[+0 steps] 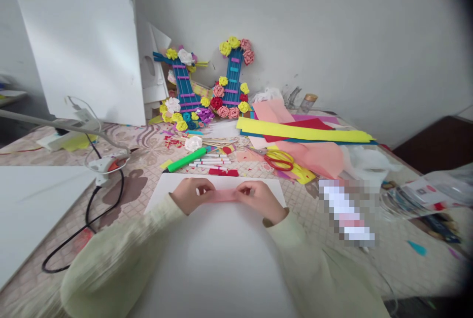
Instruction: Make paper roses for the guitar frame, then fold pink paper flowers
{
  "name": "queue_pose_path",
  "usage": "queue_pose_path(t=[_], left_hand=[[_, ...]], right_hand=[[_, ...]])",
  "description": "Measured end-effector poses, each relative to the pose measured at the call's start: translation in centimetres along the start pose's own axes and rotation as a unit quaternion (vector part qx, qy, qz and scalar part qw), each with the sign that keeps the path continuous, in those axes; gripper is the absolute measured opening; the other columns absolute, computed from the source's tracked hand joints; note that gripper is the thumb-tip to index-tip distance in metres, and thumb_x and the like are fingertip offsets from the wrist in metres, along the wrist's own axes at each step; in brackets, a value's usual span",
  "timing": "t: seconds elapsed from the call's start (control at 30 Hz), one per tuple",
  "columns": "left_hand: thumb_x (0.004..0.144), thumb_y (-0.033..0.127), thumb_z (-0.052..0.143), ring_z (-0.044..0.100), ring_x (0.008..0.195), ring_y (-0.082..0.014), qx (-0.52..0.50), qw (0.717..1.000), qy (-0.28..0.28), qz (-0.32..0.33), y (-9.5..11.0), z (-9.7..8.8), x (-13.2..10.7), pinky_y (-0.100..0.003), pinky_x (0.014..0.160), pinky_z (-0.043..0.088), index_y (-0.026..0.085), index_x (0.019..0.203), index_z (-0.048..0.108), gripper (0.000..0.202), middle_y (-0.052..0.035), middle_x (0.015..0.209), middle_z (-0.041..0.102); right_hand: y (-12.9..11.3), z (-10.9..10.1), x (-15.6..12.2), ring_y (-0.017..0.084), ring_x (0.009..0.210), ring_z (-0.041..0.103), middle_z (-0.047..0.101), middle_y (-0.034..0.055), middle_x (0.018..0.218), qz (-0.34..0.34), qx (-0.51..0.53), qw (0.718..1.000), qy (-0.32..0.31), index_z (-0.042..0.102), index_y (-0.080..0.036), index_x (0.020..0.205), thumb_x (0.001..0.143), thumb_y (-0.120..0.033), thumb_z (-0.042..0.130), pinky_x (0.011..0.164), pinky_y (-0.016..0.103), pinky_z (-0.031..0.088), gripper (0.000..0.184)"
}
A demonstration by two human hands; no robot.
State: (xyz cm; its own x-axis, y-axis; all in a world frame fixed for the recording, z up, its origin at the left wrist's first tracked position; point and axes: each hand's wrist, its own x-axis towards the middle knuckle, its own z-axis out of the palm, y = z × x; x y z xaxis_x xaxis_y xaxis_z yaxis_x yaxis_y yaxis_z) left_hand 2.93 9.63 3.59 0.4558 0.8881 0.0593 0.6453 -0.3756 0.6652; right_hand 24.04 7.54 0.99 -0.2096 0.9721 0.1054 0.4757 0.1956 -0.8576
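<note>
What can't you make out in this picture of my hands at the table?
All in the head view:
- Pink strip: its ends are hidden by your left hand and right hand.
- Pixelated item: mosaic blocks mask what it is.
- White panel, lower left: cut off by the left edge.
- Clear plastic packet: print too small to read.

The left hand (pixel 194 196) and right hand (pixel 260 201) pinched from opposite sides of the grip, thumbs against curled fingers. Behind it, the sleeved left forearm (pixel 129 246) and right forearm (pixel 306 254) slanted apart.
</note>
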Motion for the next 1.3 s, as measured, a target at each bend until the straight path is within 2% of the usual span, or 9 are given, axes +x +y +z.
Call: queue_pose_path(t=[0.1,0.37,0.6,0.77,0.97,1.07,1.17,1.3], left_hand=[[0.066,0.026,0.051,0.053,0.055,-0.0118,0.039,0.999,-0.010,0.000,-0.6,0.6,0.4,-0.021,0.055,0.040,0.020,0.071,0.066,0.017,-0.0001,0.066,0.066],[0.063,0.029,0.054,0.052,0.062,-0.0131,0.062,0.998,-0.006,0.008,-2.9,1.7,0.9,-0.024,0.062,0.042,0.017,0.080,0.065,0.023,-0.0036,0.076,0.062],[0.061,0.026,0.057,0.056,0.073,-0.0149,0.062,0.997,-0.032,0.033,-2.8,1.5,0.2,-0.025,0.073,0.043,0.015,0.086,0.063,0.028,-0.0053,0.083,0.062],[0.067,0.028,0.051,0.055,0.070,-0.0151,0.070,0.997,-0.032,0.016,-2.8,1.9,0.5,-0.026,0.069,0.043,0.013,0.091,0.061,0.030,-0.0062,0.081,0.062],[0.061,0.018,0.052,0.053,0.062,-0.0142,0.079,0.995,-0.054,0.014,-2.4,2.3,1.0,-0.025,0.062,0.042,0.014,0.080,0.063,0.022,-0.0024,0.066,0.059],[0.059,0.013,0.049,0.051,0.062,-0.0140,0.081,0.995,-0.057,0.018,-2.1,2.5,0.9,-0.024,0.061,0.041,0.014,0.072,0.061,0.018,-0.0027,0.066,0.058],[0.057,0.010,0.048,0.051,0.066,-0.0145,0.082,0.995,-0.046,0.024,-1.9,2.6,0.5,-0.026,0.065,0.041,0.013,0.070,0.058,0.017,-0.0044,0.072,0.057],[0.057,0.009,0.048,0.049,0.063,-0.0137,0.078,0.995,-0.042,0.034,-1.7,2.7,-0.1,-0.025,0.063,0.040,0.015,0.069,0.055,0.016,-0.0014,0.066,0.055]], right_hand=[[0.4,0.2,0.0,0.018,0.062,0.057,0.066,0.0022,0.066,0.008,-0.032,0.999,0.005,0.067,-0.021,0.066,0.068,-0.023,0.058,0.061,0.029,0.041,0.010],[0.7,0.5,0.0,0.015,0.062,0.058,0.066,0.0009,0.065,0.013,-0.077,0.997,0.001,0.067,-0.020,0.065,0.068,-0.022,0.056,0.064,0.027,0.042,0.011],[0.7,1.1,-0.1,0.013,0.057,0.053,0.061,-0.0015,0.059,0.007,-0.122,0.992,0.022,0.062,-0.019,0.071,0.068,-0.020,0.057,0.060,0.025,0.039,0.007],[0.9,1.2,0.1,0.015,0.068,0.053,0.060,0.0015,0.067,-0.021,-0.146,0.988,0.032,0.061,-0.019,0.066,0.067,-0.016,0.057,0.064,0.026,0.039,0.005],[1.2,1.2,0.1,0.018,0.079,0.053,0.060,0.0041,0.079,-0.042,-0.151,0.987,0.026,0.061,-0.018,0.078,0.067,-0.014,0.057,0.074,0.030,0.041,0.012],[1.4,1.1,0.1,0.018,0.083,0.052,0.058,0.0054,0.083,-0.056,-0.158,0.986,0.012,0.061,-0.018,0.084,0.069,-0.015,0.057,0.077,0.031,0.041,0.016],[1.4,1.0,0.0,0.019,0.084,0.051,0.056,0.0061,0.084,-0.073,-0.168,0.983,-0.005,0.061,-0.018,0.084,0.070,-0.014,0.056,0.077,0.032,0.041,0.015],[1.3,1.0,-0.1,0.018,0.081,0.050,0.054,0.0043,0.081,-0.082,-0.173,0.981,-0.026,0.059,-0.019,0.078,0.069,-0.012,0.055,0.073,0.031,0.040,0.012]])
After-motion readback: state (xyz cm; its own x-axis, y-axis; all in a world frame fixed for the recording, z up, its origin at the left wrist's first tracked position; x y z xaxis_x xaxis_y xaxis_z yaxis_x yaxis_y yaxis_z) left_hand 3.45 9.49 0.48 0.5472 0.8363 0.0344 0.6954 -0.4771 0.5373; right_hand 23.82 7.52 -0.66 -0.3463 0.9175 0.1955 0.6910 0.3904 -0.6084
